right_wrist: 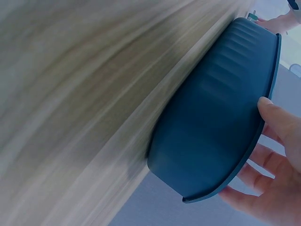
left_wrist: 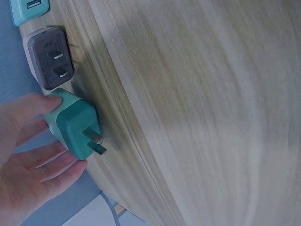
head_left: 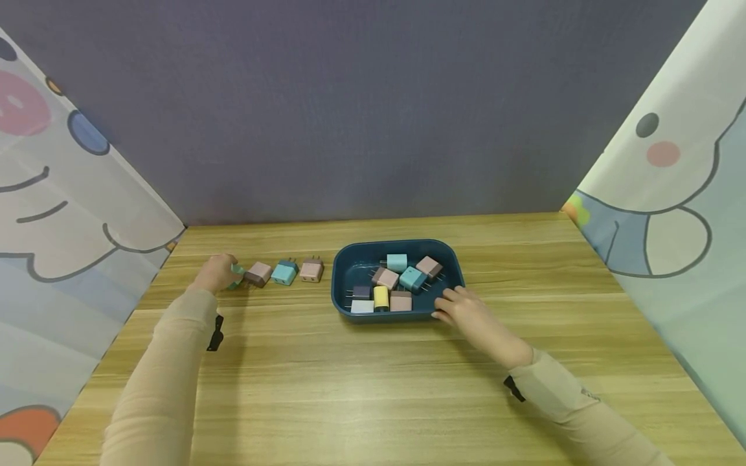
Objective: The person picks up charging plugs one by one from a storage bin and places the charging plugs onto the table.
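At the left end of a row of chargers, my left hand (head_left: 214, 273) pinches a green plug-in charger (left_wrist: 79, 123) between thumb and fingers, its two prongs pointing away from the palm. Beside it lie a pink-and-brown charger (head_left: 259, 274), a turquoise charger (head_left: 285, 272) and a pink charger (head_left: 311, 269). My right hand (head_left: 466, 314) holds the near right rim of a dark blue plastic bin (right_wrist: 211, 113), thumb on the outer wall and fingers curled over the edge. Inside the bin lie several chargers, among them a yellow one (head_left: 381, 298) and a white one (head_left: 362, 307).
The bin and chargers stand on a wood-grain table (head_left: 350, 401). A dark grey-blue panel (head_left: 373, 116) rises behind the table's far edge. Cartoon-print sheets (head_left: 653, 175) hang along both sides.
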Demonstrator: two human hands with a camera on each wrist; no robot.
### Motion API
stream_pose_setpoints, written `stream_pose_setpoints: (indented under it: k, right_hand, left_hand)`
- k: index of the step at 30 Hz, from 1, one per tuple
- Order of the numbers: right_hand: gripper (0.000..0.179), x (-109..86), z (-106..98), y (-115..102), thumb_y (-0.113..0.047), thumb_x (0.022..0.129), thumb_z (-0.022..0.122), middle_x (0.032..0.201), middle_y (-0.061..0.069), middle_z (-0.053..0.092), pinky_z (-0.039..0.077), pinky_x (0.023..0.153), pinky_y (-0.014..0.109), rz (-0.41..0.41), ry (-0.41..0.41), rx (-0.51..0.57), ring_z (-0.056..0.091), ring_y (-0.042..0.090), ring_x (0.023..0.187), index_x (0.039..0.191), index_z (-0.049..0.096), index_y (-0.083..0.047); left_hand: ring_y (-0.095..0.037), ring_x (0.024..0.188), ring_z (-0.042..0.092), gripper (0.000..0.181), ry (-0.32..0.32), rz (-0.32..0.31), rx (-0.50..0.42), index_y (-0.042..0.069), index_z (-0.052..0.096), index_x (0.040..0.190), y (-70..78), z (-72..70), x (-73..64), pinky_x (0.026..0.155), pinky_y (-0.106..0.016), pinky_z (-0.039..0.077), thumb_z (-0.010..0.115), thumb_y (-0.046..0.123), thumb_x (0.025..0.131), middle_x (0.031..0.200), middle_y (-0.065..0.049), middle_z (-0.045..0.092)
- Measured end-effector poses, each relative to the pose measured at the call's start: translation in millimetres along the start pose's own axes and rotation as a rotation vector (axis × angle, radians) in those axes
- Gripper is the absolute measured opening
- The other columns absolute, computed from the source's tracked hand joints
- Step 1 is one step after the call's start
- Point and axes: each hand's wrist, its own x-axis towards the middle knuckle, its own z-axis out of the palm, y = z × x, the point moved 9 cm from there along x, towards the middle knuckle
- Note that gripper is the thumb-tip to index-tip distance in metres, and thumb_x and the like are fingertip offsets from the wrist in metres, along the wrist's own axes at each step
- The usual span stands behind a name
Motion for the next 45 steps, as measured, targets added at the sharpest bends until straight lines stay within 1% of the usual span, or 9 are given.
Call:
stream_pose_setpoints:
  k: [8, 12, 17, 22, 26, 33, 38, 42, 45]
  right_hand:
    - [0.009, -0.4, 1, 1, -0.016, 0.077, 0.068, 0.071, -0.001, 0.049, 0.040, 0.060, 0.029, 0.004, -0.003, 0.002, 0.038, 0.014, 0.064, 0.078, 0.062, -0.010]
    - [0.009, -0.3, 1, 1, -0.016, 0.077, 0.068, 0.072, -0.001, 0.050, 0.039, 0.060, 0.029, 0.005, -0.005, 0.004, 0.038, 0.013, 0.064, 0.078, 0.062, -0.010]
    - [0.008, 0.0, 0, 0, -0.016, 0.077, 0.068, 0.072, -0.002, 0.049, 0.039, 0.059, 0.028, 0.002, -0.009, 0.002, 0.038, 0.013, 0.064, 0.078, 0.062, -0.010]
    - [0.009, 0.2, -1, -1, -0.016, 0.076, 0.068, 0.072, -0.002, 0.049, 0.039, 0.059, 0.028, 0.000, -0.007, 0.001, 0.037, 0.013, 0.064, 0.078, 0.062, -0.011]
    - [0.008, -0.1, -1, -1, -0.015, 0.077, 0.068, 0.072, -0.002, 0.049, 0.039, 0.059, 0.028, 0.000, 0.000, 0.003, 0.038, 0.013, 0.064, 0.078, 0.061, -0.011]
    - [0.008, -0.2, -1, -1, -0.016, 0.077, 0.068, 0.073, -0.002, 0.050, 0.040, 0.060, 0.028, 0.004, 0.002, 0.001, 0.039, 0.013, 0.065, 0.078, 0.062, -0.012]
    - [0.006, -0.4, 0, 0, -0.016, 0.079, 0.066, 0.074, -0.002, 0.050, 0.040, 0.061, 0.028, 0.010, -0.013, 0.005, 0.039, 0.013, 0.066, 0.079, 0.062, -0.012]
    - [0.007, -0.4, 0, 0, -0.016, 0.078, 0.067, 0.073, -0.002, 0.051, 0.040, 0.060, 0.028, 0.009, -0.010, 0.006, 0.039, 0.013, 0.065, 0.079, 0.062, -0.011]
    - [0.008, -0.4, 0, 0, -0.015, 0.076, 0.068, 0.073, -0.001, 0.051, 0.040, 0.059, 0.029, 0.004, -0.001, 0.007, 0.039, 0.014, 0.065, 0.079, 0.062, -0.010]
  left_hand:
    - [-0.049, 0.101, 0.047, 0.045, -0.024, -0.015, -0.030, -0.021, 0.038, 0.119, 0.0, 4.2, 0.1, 0.084, -0.053, 0.041, 0.053, 0.006, 0.085, 0.118, -0.039, 0.040]
    - [-0.048, 0.100, 0.047, 0.045, -0.030, -0.012, -0.037, -0.021, 0.038, 0.118, 1.8, 3.8, -0.9, 0.083, -0.052, 0.042, 0.054, 0.005, 0.085, 0.118, -0.039, 0.040]
    - [-0.047, 0.098, 0.049, 0.045, -0.037, -0.030, -0.049, -0.021, 0.038, 0.118, 3.1, 3.5, -2.9, 0.081, -0.052, 0.042, 0.053, 0.004, 0.085, 0.118, -0.039, 0.040]
    - [-0.048, 0.101, 0.047, 0.044, -0.048, -0.044, -0.048, -0.021, 0.036, 0.120, 2.0, 6.5, -2.2, 0.083, -0.052, 0.042, 0.052, 0.003, 0.086, 0.119, -0.038, 0.039]
    - [-0.049, 0.104, 0.045, 0.045, -0.057, -0.043, -0.033, -0.020, 0.036, 0.120, 0.8, 7.8, -1.0, 0.084, -0.053, 0.041, 0.052, 0.004, 0.086, 0.120, -0.038, 0.039]
    - [-0.050, 0.103, 0.044, 0.047, -0.056, -0.034, -0.040, -0.020, 0.035, 0.121, -0.6, 6.5, -0.3, 0.082, -0.053, 0.042, 0.052, 0.006, 0.085, 0.120, -0.038, 0.038]
    - [-0.046, 0.097, 0.050, 0.049, -0.061, -0.038, -0.041, -0.018, 0.034, 0.124, -5.4, 6.0, 0.5, 0.082, -0.054, 0.041, 0.051, 0.009, 0.086, 0.121, -0.038, 0.037]
    - [-0.049, 0.101, 0.046, 0.048, -0.067, -0.029, -0.010, -0.018, 0.035, 0.123, -4.8, 2.9, 1.4, 0.086, -0.057, 0.037, 0.049, 0.012, 0.088, 0.121, -0.039, 0.037]
    - [-0.052, 0.104, 0.042, 0.046, -0.049, -0.010, 0.008, -0.018, 0.037, 0.121, 0.0, -2.5, 0.9, 0.087, -0.058, 0.035, 0.049, 0.012, 0.088, 0.120, -0.039, 0.038]
